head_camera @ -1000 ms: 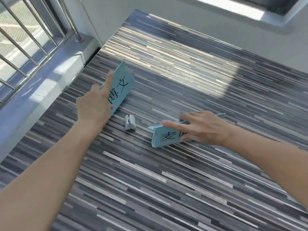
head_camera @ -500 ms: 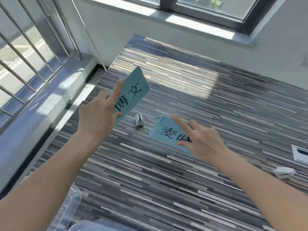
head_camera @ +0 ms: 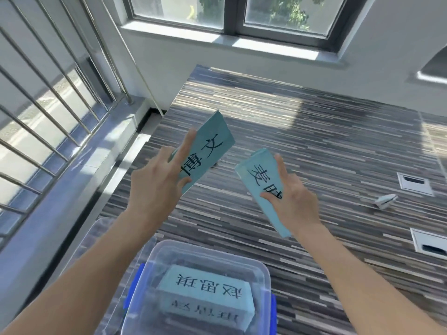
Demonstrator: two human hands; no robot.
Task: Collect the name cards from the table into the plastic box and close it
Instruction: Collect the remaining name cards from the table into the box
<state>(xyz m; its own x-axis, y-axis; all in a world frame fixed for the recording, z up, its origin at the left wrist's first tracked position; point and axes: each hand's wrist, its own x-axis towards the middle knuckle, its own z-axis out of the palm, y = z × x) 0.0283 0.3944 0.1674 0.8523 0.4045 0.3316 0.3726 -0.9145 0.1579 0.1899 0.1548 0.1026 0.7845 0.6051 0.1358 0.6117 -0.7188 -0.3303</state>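
My left hand (head_camera: 159, 182) holds a light blue name card (head_camera: 209, 146) with black characters, raised above the striped table (head_camera: 314, 146). In my right hand (head_camera: 292, 201) is a second blue name card (head_camera: 260, 182), tilted and also off the table. Below both hands, at the near edge, stands the clear plastic box (head_camera: 198, 252) with blue latches, open at the top. A blue folded name card (head_camera: 208, 291) lies inside it. The box's clear lid (head_camera: 101, 228) rests to its left, partly hidden by my left forearm.
A small white clip (head_camera: 385, 201) lies on the table at the right. Two metal cable ports (head_camera: 413, 183) (head_camera: 429, 243) are set into the right side. A railing (head_camera: 48, 93) and sill run along the left, and a window (head_camera: 222, 15) lies beyond the table's far edge.
Both hands have lifted their cards off the table and drawn them back toward me. The view has tipped down, bringing the plastic box into sight.
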